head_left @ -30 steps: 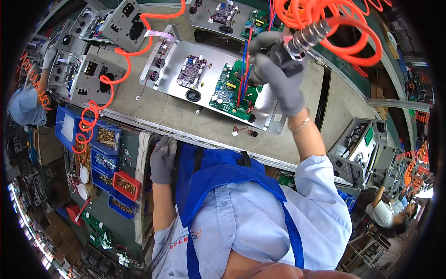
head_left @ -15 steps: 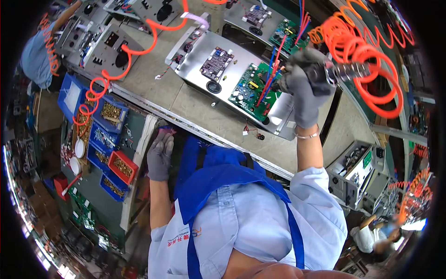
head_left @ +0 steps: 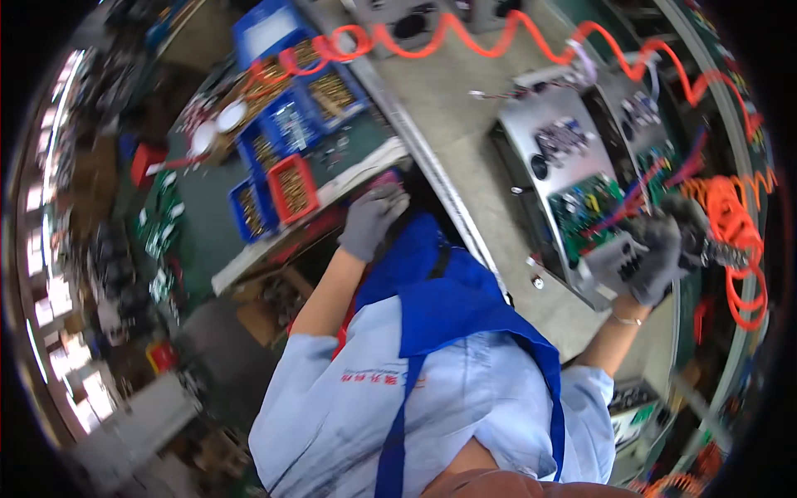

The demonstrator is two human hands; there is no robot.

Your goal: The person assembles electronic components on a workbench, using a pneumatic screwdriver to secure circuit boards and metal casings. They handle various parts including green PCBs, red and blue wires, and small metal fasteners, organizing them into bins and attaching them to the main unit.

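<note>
My right hand (head_left: 657, 264), in a grey glove, is wrapped round a dark air screwdriver (head_left: 692, 241) with a ribbed metal end. It is over the near right end of a metal chassis panel (head_left: 525, 124). That panel carries a green circuit board (head_left: 573, 217), a smaller dark board (head_left: 563, 139) and red and blue wires. My left hand (head_left: 372, 220), also gloved, is beside the edge of the side bench, close to the red bin. Its fingers are curled together, and whatever lies within them is hidden. The picture is somewhat blurred.
Blue bins (head_left: 334, 93) and a red bin (head_left: 292, 187) of brass-coloured screws stand on the green side bench (head_left: 207, 195). An orange coiled hose (head_left: 432, 43) crosses the far side; another coil (head_left: 739, 249) hangs at right. A second chassis lies beyond the first.
The whole view has turned, bringing the bins further into the picture and the chassis to the right. My right hand still holds the air screwdriver. My left hand's fingers look more curled.
</note>
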